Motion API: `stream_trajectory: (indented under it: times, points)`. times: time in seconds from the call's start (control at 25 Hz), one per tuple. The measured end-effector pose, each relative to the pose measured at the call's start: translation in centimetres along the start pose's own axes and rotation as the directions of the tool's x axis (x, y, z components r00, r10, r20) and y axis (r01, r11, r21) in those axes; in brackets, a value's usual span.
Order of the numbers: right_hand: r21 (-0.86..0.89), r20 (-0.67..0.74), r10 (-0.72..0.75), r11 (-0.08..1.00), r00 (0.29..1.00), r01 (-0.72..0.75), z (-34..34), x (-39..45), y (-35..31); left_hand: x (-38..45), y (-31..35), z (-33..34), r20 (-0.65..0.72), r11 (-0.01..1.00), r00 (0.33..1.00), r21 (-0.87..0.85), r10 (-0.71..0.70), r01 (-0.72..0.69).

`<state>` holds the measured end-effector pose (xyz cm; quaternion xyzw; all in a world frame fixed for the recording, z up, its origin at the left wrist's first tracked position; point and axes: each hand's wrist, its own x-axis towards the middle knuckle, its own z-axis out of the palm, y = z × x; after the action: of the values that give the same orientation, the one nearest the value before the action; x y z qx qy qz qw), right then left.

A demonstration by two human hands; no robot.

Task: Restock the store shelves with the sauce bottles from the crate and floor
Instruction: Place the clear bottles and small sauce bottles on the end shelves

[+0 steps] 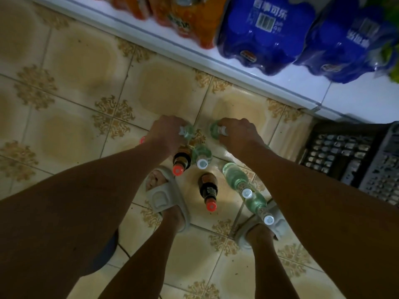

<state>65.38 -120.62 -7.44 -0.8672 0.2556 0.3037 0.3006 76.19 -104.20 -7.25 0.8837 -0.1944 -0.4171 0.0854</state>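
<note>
Head view, looking straight down at a tiled floor with gold floral corners.

Far left of the cluster: a red cap peeks out beside the left wrist; the bottle under it is hidden.

Left hand: fingers curled over the neck of a clear bottle, gripping it near the top. The bottle's base is hidden, so whether it stands on the floor cannot be told.

Just below that hand: a dark sauce bottle with a red cap, upright on the floor, touching or just beside a clear bottle with a white cap.

Centre: a second dark sauce bottle with a red cap stands alone between the two feet in grey slides.

Right hand: fingers curled round the neck of another clear bottle, white cap showing under the fingers.

Right of centre: two more clear white-capped bottles, one near the right forearm, the next over the right slide.

Far right: a dark plastic crate on the floor, against the shelf base.

Top edge: white bottom shelf carrying shrink-wrapped orange drink packs and blue packs.
</note>
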Motion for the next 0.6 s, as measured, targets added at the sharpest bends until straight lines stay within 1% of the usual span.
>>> stream_trajectory:
  times: [0.12,0.24,0.32,0.4,0.48,0.6]
  points:
    - [0.100,-0.023,0.014,0.995,1.000,-0.011,-2.7,-2.1,-0.8,-1.3,0.5,-2.4,0.013,0.994,0.998,0.089,0.065,-0.066]
    - [0.166,-0.090,-0.028,0.985,0.996,0.043,-6.8,-5.1,-2.4,-3.5,1.8,-6.4,0.067,0.960,0.985,0.221,0.159,-0.170]
    - [0.208,-0.135,-0.032,0.976,0.990,0.060,-10.1,-7.7,-3.6,-5.6,3.5,-9.9,0.116,0.927,0.967,0.276,0.229,-0.253]
    - [0.287,-0.170,-0.026,0.955,0.985,0.075,-13.5,-10.5,-4.6,-7.8,5.6,-13.9,0.164,0.893,0.942,0.303,0.294,-0.332]
    - [0.359,-0.215,-0.045,0.925,0.976,0.122,-17.2,-13.6,-5.3,-10.0,8.0,-18.1,0.210,0.862,0.915,0.317,0.344,-0.396]
    - [0.427,-0.334,-0.055,0.881,0.941,0.203,-23.0,-18.1,-5.9,-13.4,12.3,-23.9,0.223,0.810,0.873,0.329,0.434,-0.486]
